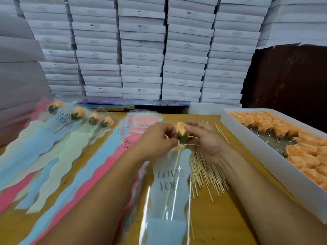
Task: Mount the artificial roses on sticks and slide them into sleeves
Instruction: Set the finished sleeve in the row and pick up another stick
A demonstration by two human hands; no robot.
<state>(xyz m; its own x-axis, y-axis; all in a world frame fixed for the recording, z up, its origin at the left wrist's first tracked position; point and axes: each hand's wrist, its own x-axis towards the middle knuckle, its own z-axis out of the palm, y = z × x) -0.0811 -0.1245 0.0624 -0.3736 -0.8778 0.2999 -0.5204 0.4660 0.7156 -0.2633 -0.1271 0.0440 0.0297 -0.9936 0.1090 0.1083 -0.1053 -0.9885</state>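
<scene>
Both hands meet over the middle of the surface (235,206), with the rose (182,132) caught between them. The left hand (157,137) pinches the green base of the rose from the left, fingers curled in. The right hand (205,138) holds the bloom from the right, thumb and fingertips on the peach petals and calyx. The stick (174,171) runs from under the rose down toward the near edge, inside a clear sleeve (168,191) printed LOVE YOU that lies flat below the hands; the rose itself sits just at the sleeve's far mouth.

Right of the sleeve lies a heap of bare sticks (207,172), partly under the right wrist. Further right, a white tray (265,167) holds rows of peach roses. To the left, empty sleeves (99,156) in blue, pink and pale green fan across the surface, and at the far left four finished roses (88,117) lie in sleeves. White boxes (141,50) are stacked behind.
</scene>
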